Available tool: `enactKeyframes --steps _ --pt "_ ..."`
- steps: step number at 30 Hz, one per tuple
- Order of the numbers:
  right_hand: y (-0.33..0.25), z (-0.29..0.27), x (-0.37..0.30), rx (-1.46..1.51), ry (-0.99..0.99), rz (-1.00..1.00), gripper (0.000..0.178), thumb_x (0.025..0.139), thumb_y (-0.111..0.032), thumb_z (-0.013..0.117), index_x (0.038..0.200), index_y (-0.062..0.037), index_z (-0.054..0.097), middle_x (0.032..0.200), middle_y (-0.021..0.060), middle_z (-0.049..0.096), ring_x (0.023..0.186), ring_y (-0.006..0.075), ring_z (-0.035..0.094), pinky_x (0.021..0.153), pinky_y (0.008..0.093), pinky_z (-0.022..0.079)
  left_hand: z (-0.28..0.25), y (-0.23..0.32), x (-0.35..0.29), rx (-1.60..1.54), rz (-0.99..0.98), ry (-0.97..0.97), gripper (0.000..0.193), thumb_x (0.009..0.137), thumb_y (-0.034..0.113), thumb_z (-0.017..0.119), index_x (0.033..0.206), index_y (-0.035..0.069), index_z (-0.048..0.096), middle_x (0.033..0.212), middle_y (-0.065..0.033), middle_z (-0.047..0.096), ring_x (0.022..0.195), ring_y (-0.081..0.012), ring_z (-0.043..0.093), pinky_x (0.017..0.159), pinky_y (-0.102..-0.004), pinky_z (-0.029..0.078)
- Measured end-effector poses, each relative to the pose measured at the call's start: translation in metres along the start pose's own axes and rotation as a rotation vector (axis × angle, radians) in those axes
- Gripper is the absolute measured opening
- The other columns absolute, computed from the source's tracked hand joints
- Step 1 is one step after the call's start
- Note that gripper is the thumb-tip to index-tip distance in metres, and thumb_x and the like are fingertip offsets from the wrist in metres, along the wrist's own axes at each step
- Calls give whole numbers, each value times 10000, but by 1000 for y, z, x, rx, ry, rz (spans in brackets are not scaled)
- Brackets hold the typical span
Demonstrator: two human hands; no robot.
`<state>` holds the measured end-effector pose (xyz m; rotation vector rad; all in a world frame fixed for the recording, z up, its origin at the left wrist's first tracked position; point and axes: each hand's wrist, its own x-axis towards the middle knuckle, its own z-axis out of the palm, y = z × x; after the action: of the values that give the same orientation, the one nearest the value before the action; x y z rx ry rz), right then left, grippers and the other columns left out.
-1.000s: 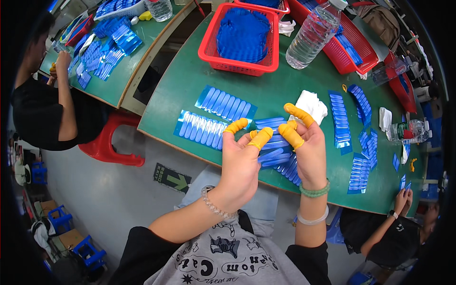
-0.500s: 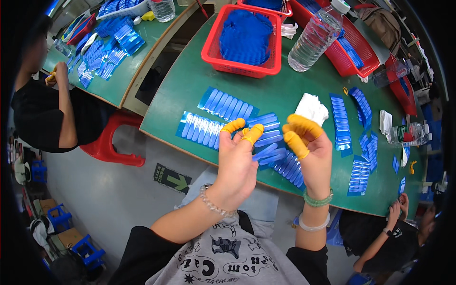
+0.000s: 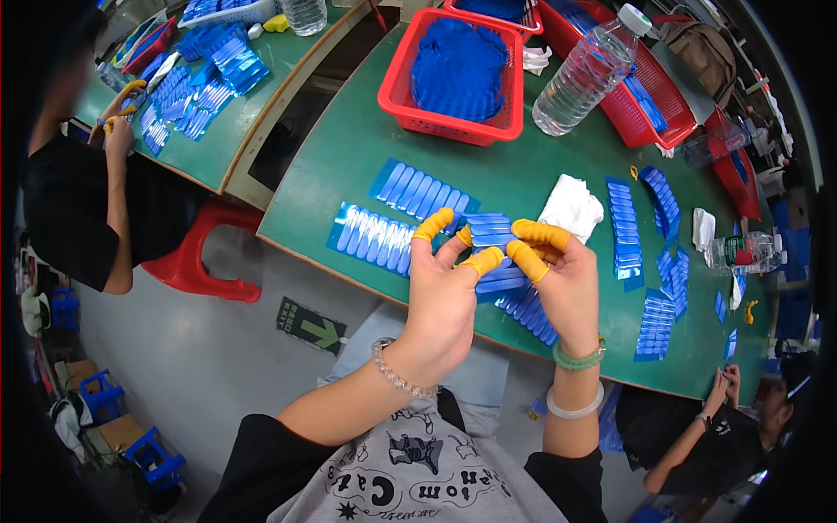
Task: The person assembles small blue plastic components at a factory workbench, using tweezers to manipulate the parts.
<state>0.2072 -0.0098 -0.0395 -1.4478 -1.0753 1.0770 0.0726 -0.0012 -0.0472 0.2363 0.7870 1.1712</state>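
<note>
Between my two hands is a small blue sheet of long rounded strips (image 3: 490, 228). My left hand (image 3: 443, 305) is closed on its left side, with yellow finger cots on the thumb and fingertips. At its right edge my right hand (image 3: 567, 292), also in yellow finger cots, pinches with thumb and fingers. Two flat sheets of blue strips lie left of my hands, a far sheet (image 3: 418, 188) and a near sheet (image 3: 370, 240). Below the held piece is another blue strip sheet (image 3: 527, 314), partly hidden by my hands. A crumpled white cloth (image 3: 571, 207) lies beyond my right hand.
A red basket (image 3: 514, 122) of blue pieces stands at the back, beside a large water bottle (image 3: 580, 83) and another red basket (image 3: 641, 131). More strip sheets (image 3: 624, 231) lie to the right. Co-workers sit at left and lower right. A red stool (image 3: 205, 253) stands at left.
My right hand has moved left and down, from apart to pinching the blue sheet's edge. The left hand's fingers have shifted slightly. The left co-worker's hands have moved over that table.
</note>
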Motion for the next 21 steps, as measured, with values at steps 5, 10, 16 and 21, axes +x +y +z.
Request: enactKeyframes --steps 5,10,16,21 --pt "0 -4 3 100 -38 13 198 786 18 685 966 42 606 949 76 643 813 107 604 745 223 488 2 0 -3 -23 -19 5 610 785 -120 570 1283 50 262 1182 -144 458 1044 -199 519 864 -309 486" --pt "-3 -19 8 201 -108 120 180 776 13 684 940 26 608 955 86 643 844 121 602 783 243 484 3 -2 -3 7 22 -8 581 794 -117 570 1271 57 287 1169 -134 473 1018 -187 534 836 -300 503" --pt "-12 -31 23 201 -252 337 134 794 -53 643 900 8 590 888 76 640 799 137 615 732 241 491 7 1 -5 3 26 -73 539 795 -121 575 1250 43 338 1171 -139 519 1015 -175 548 832 -290 504" --pt "-17 -32 25 180 -225 362 131 796 -44 640 903 14 593 885 81 645 789 129 612 709 236 486 8 -4 -4 22 40 -72 531 796 -130 569 1250 35 348 1194 -148 522 1036 -176 544 847 -284 496"
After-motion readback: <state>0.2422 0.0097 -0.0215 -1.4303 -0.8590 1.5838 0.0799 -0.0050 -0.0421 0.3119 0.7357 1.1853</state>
